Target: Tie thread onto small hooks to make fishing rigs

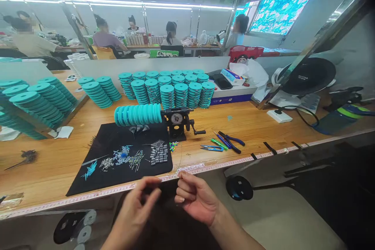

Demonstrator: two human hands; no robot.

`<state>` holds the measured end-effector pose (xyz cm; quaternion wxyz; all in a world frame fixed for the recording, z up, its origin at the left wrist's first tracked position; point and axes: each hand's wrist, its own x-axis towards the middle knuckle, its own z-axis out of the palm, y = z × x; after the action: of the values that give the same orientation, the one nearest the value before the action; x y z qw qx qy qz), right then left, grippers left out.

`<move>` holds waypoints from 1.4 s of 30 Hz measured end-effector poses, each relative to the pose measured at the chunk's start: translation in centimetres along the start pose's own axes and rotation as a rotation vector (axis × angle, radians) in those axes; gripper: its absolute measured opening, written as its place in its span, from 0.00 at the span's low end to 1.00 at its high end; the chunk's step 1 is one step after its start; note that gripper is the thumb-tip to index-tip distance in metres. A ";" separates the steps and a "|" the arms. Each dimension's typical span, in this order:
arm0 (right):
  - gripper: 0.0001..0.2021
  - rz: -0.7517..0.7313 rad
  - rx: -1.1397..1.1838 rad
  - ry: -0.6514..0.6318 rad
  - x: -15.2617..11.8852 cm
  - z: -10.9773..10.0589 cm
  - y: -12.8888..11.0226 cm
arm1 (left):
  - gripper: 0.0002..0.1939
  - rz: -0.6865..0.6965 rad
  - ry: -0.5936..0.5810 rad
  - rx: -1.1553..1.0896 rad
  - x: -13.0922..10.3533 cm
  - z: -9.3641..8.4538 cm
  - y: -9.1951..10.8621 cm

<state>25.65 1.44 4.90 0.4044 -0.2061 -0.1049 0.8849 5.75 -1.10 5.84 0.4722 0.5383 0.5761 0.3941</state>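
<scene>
My left hand is at the table's front edge, slightly blurred, with thumb and fingers apart and nothing visible between them. Beside it, my right hand has curled fingers and a thumb-and-index pinch; what it holds is too fine to make out. A thin line rises over the table just above that pinch. Nearest the hands lies a black mat bearing small metal parts, blue slips, pale blue bits and grey cylindrical pieces.
A hand-cranked counter carries turquoise spools. Behind stand stacked turquoise spools. Pliers, blue snips and green tools lie to the right. A metal post rises at the right. Several people sit farther back.
</scene>
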 end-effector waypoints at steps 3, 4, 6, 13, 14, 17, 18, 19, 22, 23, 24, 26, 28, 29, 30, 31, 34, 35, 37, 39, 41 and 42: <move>0.14 -0.008 -0.002 -0.020 0.1 0.3 0.5 | 0.17 0.009 -0.237 -0.021 -0.8 2.3 -0.5; 0.12 -0.023 -0.024 -0.023 0.1 0.5 0.7 | 0.14 0.026 -0.270 -0.034 -0.9 3.1 -0.6; 0.09 -0.062 -0.106 -0.015 0.0 1.0 1.1 | 0.08 0.054 -0.307 -0.040 -1.1 4.2 -1.1; 0.10 -0.056 -0.288 0.059 -0.2 0.8 1.2 | 0.12 0.095 -0.133 0.201 -0.4 1.0 -1.6; 0.10 -0.050 -0.280 0.069 -0.1 0.6 1.2 | 0.09 0.098 -0.038 0.251 -0.2 -0.5 -1.5; 0.10 -0.051 -0.266 0.105 0.3 0.3 1.6 | 0.08 0.138 0.248 0.468 1.1 -6.1 -1.8; 0.09 -0.050 -0.262 0.106 0.5 0.2 1.8 | 0.09 0.133 0.302 0.498 1.6 -8.0 -2.2; 0.09 -0.046 -0.261 0.106 0.7 0.3 1.9 | 0.09 0.129 0.350 0.533 2.1 -9.7 -2.9; 0.09 -0.032 -0.263 0.102 1.0 0.5 2.5 | 0.08 0.134 0.421 0.624 3.5 -13.4 -5.2; 0.09 -0.027 -0.267 0.105 1.1 0.6 2.6 | 0.08 0.137 0.425 0.647 3.9 -14.1 -5.9; 0.09 -0.025 -0.271 0.110 1.1 0.6 2.7 | 0.07 0.137 0.430 0.668 4.2 -14.6 -6.5; 0.10 -0.019 -0.277 0.113 1.0 0.4 2.8 | 0.07 0.126 0.460 0.708 4.5 -15.4 -7.4; 0.10 -0.015 -0.273 0.120 0.9 0.2 2.8 | 0.07 0.101 0.516 0.749 4.6 -16.2 -7.9; 0.10 -0.015 -0.266 0.125 0.9 0.0 2.9 | 0.07 0.086 0.541 0.769 4.6 -16.5 -8.1; 0.10 -0.012 -0.260 0.130 0.9 -0.1 2.9 | 0.07 0.072 0.561 0.789 4.6 -16.9 -8.2; 0.10 -0.008 -0.253 0.134 0.9 -0.3 2.9 | 0.07 0.058 0.572 0.806 4.6 -17.2 -8.4; 0.10 0.002 -0.246 0.141 1.0 -0.5 3.1 | 0.07 0.032 0.571 0.845 4.5 -17.9 -8.7; 0.10 0.006 -0.246 0.138 1.1 -0.5 3.2 | 0.07 0.027 0.565 0.855 4.5 -18.0 -8.7; 0.10 0.013 -0.244 0.131 1.3 -0.6 3.2 | 0.08 0.015 0.554 0.875 4.5 -18.2 -8.9; 0.10 0.021 -0.240 0.120 1.6 -0.7 3.2 | 0.08 -0.007 0.553 0.897 4.5 -18.3 -9.1; 0.10 0.027 -0.241 0.117 1.7 -0.9 3.2 | 0.09 -0.036 0.559 0.920 4.5 -18.3 -9.3; 0.10 0.030 -0.243 0.118 1.8 -1.0 3.2 | 0.09 -0.049 0.562 0.930 4.5 -18.3 -9.4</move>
<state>22.85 0.71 2.40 0.3688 -0.3067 -0.1841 0.8579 -14.22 3.32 0.74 0.0210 0.5506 0.8063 0.2151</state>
